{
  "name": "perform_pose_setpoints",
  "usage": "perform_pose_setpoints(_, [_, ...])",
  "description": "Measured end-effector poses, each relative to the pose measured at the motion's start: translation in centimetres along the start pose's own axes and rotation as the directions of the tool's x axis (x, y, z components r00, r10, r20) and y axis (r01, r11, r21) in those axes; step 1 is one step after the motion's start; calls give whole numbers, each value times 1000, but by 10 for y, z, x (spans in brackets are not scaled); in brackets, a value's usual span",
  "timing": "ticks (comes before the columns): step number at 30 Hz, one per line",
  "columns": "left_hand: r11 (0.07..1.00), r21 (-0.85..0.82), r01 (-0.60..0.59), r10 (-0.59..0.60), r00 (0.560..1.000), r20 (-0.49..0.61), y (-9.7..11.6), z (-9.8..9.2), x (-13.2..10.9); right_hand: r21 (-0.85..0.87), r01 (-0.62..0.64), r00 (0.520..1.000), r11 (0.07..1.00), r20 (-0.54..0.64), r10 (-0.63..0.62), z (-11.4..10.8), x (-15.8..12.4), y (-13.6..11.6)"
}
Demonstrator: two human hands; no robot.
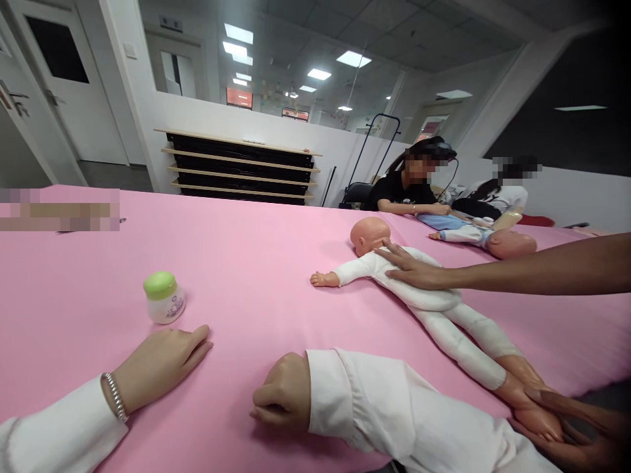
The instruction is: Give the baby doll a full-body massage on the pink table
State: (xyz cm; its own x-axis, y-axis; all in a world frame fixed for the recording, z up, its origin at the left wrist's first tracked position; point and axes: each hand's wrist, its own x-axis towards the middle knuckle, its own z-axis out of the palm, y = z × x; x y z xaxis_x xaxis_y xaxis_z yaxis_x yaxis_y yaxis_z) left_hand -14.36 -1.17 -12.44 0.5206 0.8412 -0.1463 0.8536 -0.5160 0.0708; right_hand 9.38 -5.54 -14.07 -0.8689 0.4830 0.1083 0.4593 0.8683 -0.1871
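My left hand (160, 361), with a silver bead bracelet at the wrist, rests on the pink tabletop (236, 263), its fingers stretched forward and holding nothing. Just beyond it stands a small white cream jar (167, 307) with a green lid, apart from the fingers. My right hand (282, 394) is curled into a fist on the cloth, with nothing showing in it. To the right, a baby doll (428, 289) with a white cloth body lies face down. Another person's hand (414, 269) presses flat on its back, and that person's other hand (582, 420) is at its feet.
Across the table at the right sits a person (407, 187) beside a second doll (513, 243) in blue and white clothes. Another person (513, 194) sits farther right. Stacked boards (241, 164) stand by the back wall. A blurred patch (59, 210) covers the far left.
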Motion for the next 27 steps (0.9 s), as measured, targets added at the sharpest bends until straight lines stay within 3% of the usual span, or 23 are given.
perform_pose_setpoints(15, [1000,-11,-1,1,1000,0,1,-1,0,27,0,999,1000,-40,1,3,-3,2])
perform_pose_setpoints(27, [1000,-24,-8,8,1000,-2,0,1,0,6,-6,1000,1000,6,6,2,-2,2])
